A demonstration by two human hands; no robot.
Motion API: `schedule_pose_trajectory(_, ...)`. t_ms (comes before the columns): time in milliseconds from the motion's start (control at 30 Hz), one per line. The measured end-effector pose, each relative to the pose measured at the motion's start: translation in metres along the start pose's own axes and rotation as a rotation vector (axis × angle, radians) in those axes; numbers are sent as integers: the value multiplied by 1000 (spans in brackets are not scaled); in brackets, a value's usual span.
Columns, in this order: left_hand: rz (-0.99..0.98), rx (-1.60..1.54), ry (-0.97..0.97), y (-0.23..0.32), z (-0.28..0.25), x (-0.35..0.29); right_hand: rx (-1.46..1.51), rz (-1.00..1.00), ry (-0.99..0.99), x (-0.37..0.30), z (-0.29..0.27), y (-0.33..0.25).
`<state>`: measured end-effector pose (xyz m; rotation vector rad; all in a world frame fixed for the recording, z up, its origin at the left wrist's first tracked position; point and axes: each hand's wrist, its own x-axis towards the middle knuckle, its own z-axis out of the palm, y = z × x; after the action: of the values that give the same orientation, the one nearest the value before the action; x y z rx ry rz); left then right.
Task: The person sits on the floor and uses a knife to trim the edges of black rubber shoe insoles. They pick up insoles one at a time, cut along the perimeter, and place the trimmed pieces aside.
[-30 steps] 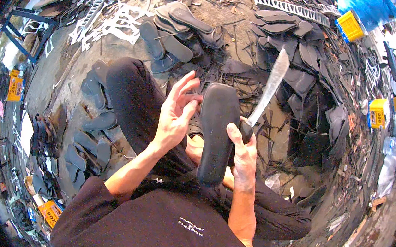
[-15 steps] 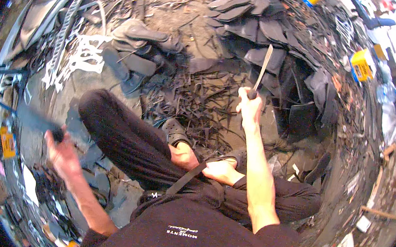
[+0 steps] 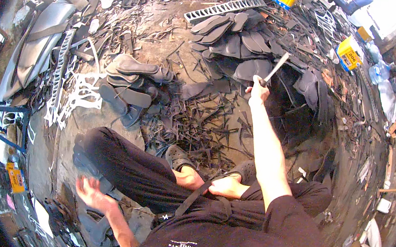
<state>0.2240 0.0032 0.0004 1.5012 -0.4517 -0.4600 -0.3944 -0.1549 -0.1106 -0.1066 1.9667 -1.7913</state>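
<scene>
My right hand (image 3: 258, 92) is stretched forward, its fingers wrapped round the dark handle of a knife (image 3: 277, 68). The knife's long, pale blade points up and away, over a large heap of dark sole-shaped pieces (image 3: 254, 70). My left hand (image 3: 91, 193) is low at the left, beside my bent knee, slightly blurred. Its fingers are spread with nothing in them. Several dark flat pieces (image 3: 89, 160) lie on the floor near it, partly hidden by my leg. Another small pile of sole-shaped pieces (image 3: 133, 71) sits ahead of my left knee.
Thin dark trimmings (image 3: 193, 120) cover the floor ahead of my feet. White cut-out scraps (image 3: 85, 93) and a dark blue frame (image 3: 5, 125) stand at the left. A slotted white strip (image 3: 224, 9) lies beyond the heap. Yellow boxes (image 3: 349, 53) and scraps line the right.
My left hand has let go of a dark flat piece and come inward, now empty. My right hand, still gripping the knife, has tilted the blade rightward. The view has shifted.
</scene>
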Motion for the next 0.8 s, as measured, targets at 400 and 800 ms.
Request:
schedule_pose_trajectory(400,925,467,-1481,31,229,-142,46,25,-421,-301,-128,-157)
schedule_pose_trajectory(800,-246,177,-794,57,161,-114,-499,-303,-876,-371,-138,-73)
